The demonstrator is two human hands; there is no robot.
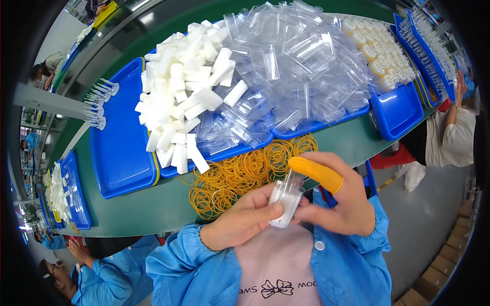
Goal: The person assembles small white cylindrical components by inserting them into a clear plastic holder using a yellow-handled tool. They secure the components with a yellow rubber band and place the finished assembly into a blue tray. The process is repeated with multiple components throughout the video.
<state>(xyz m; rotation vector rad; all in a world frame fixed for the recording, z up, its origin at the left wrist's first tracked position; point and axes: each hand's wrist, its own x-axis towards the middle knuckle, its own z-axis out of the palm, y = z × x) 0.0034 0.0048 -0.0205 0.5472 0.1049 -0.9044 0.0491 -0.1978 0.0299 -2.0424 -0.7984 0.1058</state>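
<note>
Holding a small clear plastic case with a white block inside it, both hands are meeting low in the middle of the frame, just above the blue sleeves. The left hand is gripping the case from below, thumb pressed against its lower end, while the right hand is closing on its right side — an orange finger cot on the extended finger is lying across the top of the case.

Just above the hands, a loose heap of yellow rubber bands is spreading over the green table. Behind it, a blue tray is carrying a pile of white blocks, and clear bags and cases are heaped toward the upper right.

The risk, as I judge it, is the case slipping — smooth plastic pinched only at its ends could twist out and drop into the lap, or the white block could slide out of an open end if the case tilts.
</note>
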